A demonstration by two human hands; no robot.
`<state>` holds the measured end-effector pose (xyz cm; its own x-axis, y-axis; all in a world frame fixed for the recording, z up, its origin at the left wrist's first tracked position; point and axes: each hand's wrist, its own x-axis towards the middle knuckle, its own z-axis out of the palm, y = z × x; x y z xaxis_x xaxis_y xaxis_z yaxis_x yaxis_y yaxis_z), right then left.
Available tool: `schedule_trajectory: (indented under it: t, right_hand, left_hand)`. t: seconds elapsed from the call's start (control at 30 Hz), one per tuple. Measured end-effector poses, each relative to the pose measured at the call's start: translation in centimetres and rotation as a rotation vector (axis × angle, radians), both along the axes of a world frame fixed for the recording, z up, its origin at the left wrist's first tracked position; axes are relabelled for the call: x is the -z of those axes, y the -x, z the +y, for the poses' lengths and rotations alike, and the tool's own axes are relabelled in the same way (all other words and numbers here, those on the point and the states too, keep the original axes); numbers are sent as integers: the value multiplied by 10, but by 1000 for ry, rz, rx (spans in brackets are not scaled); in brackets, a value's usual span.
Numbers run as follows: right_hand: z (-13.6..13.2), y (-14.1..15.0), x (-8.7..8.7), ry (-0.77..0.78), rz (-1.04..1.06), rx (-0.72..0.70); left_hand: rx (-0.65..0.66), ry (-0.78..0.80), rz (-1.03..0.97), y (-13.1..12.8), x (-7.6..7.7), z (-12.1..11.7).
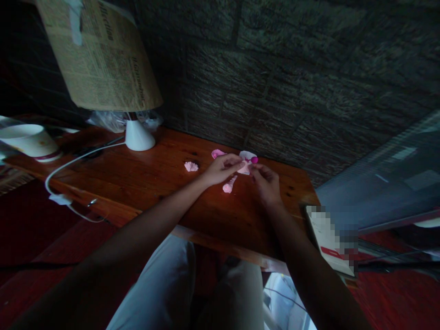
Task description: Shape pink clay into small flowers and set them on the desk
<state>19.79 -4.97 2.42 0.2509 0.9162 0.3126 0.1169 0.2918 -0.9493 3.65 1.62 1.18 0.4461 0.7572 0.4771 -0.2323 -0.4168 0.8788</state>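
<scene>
My left hand (224, 168) reaches over the table with its fingers pressed together on a soft pale pink piece (244, 168). From the other side, my right hand (266, 182) has thumb and fingertips pinched at the edge of this piece. Just behind the fingertips are a round magenta thing (254, 160) and a whitish sheet or dish (246, 155). A brighter pink piece (217, 153) lies beyond my left hand. Closer to me, a pink stick-shaped piece (228, 186) rests between my wrists. A crumbly pink lump (191, 166) sits to the left.
A lamp with a newsprint shade (106, 59) and white base (139, 136) stands at the left, its white cord (77, 156) crossing the table edge. Further left is a paper cup (30, 142). A book-like box (328, 238) lies at the right edge. Behind rises a brick-patterned wall (220, 78).
</scene>
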Motion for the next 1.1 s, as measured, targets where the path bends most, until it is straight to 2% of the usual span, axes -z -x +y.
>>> schedule_trajectory:
  t: [0.23,0.43,1.1]
  right_hand:
    - [1,-2,4,-7,-91,-1]
    - [-1,-2,5,-70,-142,-32]
    - [-1,-5,1,-25,-134,-118]
  left_hand:
    - [20,-18,37,6,-2,1]
    - [31,-106,50,6,1,4]
    - [3,-21,88,13,2,9]
